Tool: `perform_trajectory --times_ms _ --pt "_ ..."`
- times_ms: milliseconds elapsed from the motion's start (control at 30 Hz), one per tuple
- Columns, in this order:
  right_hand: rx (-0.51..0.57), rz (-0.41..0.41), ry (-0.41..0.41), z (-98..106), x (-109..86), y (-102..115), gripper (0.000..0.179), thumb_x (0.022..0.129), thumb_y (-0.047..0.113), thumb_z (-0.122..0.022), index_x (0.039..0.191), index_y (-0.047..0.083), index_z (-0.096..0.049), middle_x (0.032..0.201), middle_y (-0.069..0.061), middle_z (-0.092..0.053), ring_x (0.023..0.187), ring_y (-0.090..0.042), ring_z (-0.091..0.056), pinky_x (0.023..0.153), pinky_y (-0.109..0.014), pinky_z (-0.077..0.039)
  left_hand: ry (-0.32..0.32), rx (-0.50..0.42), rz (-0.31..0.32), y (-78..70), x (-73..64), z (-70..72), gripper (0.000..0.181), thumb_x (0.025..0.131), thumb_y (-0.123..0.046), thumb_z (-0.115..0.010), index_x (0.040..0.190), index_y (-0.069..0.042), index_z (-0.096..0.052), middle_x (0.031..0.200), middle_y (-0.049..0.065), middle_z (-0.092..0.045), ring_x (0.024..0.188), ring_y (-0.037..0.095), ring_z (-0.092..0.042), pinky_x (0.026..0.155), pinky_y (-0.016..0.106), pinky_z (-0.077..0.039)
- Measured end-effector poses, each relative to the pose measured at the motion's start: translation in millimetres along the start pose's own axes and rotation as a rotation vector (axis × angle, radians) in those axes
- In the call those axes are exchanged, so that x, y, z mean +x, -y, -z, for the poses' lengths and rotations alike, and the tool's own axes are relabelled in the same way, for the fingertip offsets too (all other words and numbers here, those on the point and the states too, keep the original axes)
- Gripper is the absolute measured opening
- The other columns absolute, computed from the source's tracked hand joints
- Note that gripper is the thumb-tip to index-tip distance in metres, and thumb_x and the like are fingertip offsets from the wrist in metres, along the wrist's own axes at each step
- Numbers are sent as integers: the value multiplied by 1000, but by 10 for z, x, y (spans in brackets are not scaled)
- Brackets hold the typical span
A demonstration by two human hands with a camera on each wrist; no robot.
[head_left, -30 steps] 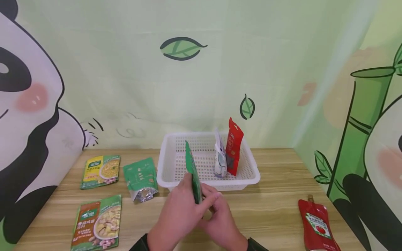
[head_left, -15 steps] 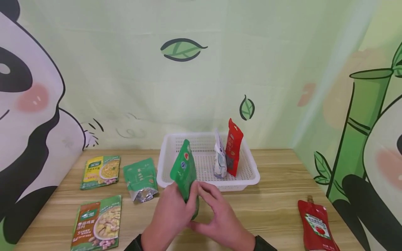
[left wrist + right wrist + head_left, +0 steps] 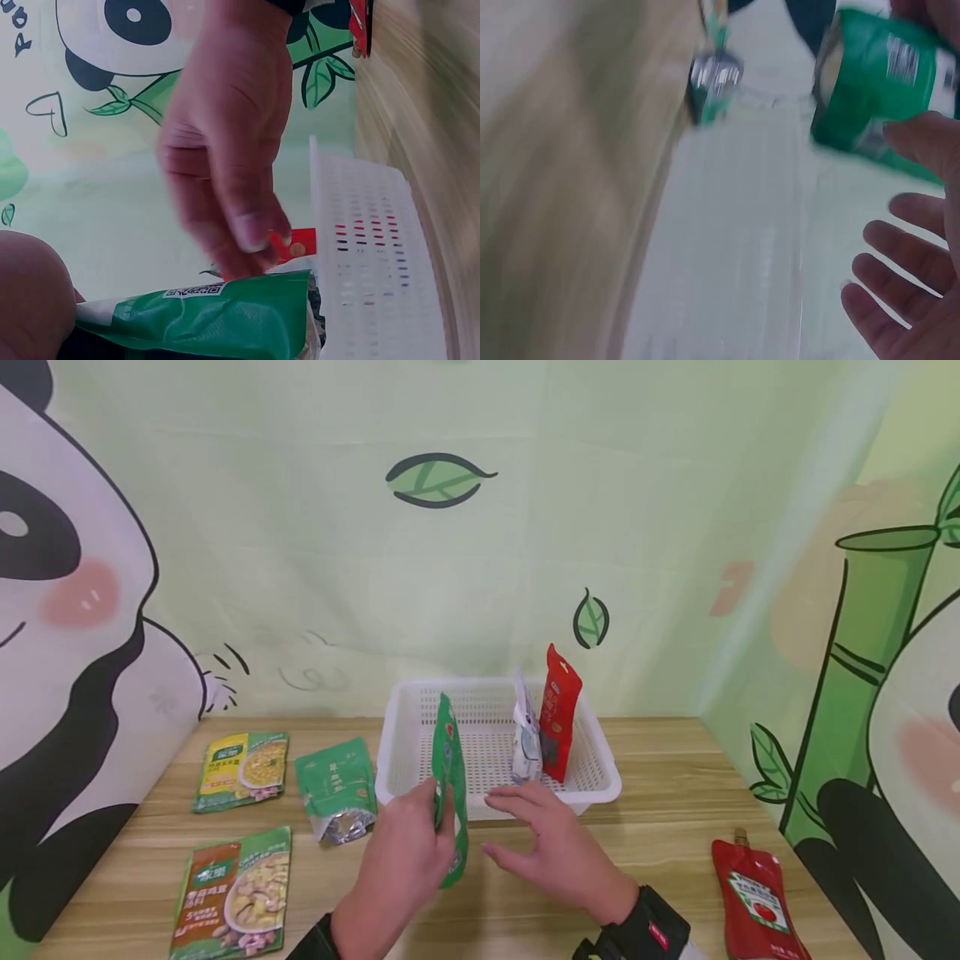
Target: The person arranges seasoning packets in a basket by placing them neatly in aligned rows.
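My left hand [image 3: 408, 843] grips a green snack pouch [image 3: 452, 777] between thumb and fingers, held upright and nearly edge-on in the head view, just in front of the white basket [image 3: 495, 806]. In the left wrist view the green pouch [image 3: 225, 319] shows a barcode. To its right, my right hand [image 3: 551, 843] holds nothing, its fingers spread and apart from the pouch in the head view. Inside the basket's right side stand a white pouch [image 3: 527, 743] and a red pouch [image 3: 559, 718], both upright.
On the wooden table's left lie a yellow soup packet [image 3: 240, 770], a brown-and-green soup packet [image 3: 231, 893] and another green pouch [image 3: 337, 785] with a silver bottom. A red spouted ketchup pouch [image 3: 759, 897] lies at the right. A printed curtain [image 3: 480, 552] hangs behind.
The right hand has let go of the pouch and moved away to the right. The pouch has turned in the left hand's grip, showing its face half a second ago and its edge now.
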State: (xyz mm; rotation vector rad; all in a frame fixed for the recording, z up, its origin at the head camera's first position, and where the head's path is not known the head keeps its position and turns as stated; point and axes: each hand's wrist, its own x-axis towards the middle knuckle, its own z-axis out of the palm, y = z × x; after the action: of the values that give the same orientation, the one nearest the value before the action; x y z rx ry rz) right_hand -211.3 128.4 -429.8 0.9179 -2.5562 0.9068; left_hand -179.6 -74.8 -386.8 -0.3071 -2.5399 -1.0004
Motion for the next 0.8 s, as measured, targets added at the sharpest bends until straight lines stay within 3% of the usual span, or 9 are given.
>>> perform_trajectory --times_ms 133,233,400,600,800 --pt "-209 -11 -13 80 77 -223 52 76 36 -92 120 14 -75 123 -1 -70 115 -18 -62 95 -36 -58 -31 27 -21 -4 24 32 15 99 -6 -59 86 -2 -65 70 10 -70 57 10 -62 47 19 -46" --pt "-300 -68 24 130 123 -375 50 75 39 -91 116 15 -76 114 0 -74 106 -18 -64 92 -37 -58 -46 32 -28 -6 44 54 14 99 -5 -59 88 0 -67 74 13 -72 58 12 -65 48 20 -49" --pt "-325 -144 120 180 169 -549 47 81 47 -85 118 20 -77 103 5 -77 87 -9 -65 80 -29 -57 -31 32 -8 -18 74 84 16 99 -6 -58 98 5 -70 83 17 -76 62 14 -68 49 20 -50" --pt "-330 -153 212 171 214 -682 38 82 52 -82 105 22 -78 74 16 -67 60 0 -52 56 -19 -41 -14 35 8 -24 117 89 19 100 -7 -58 107 6 -70 91 20 -77 68 18 -72 50 21 -51" --pt "-340 -161 271 155 229 -732 37 83 55 -79 99 22 -77 62 19 -55 52 0 -49 53 -20 -38 -20 31 2 -35 143 107 20 100 -8 -58 107 6 -70 89 18 -77 64 13 -68 49 19 -47"
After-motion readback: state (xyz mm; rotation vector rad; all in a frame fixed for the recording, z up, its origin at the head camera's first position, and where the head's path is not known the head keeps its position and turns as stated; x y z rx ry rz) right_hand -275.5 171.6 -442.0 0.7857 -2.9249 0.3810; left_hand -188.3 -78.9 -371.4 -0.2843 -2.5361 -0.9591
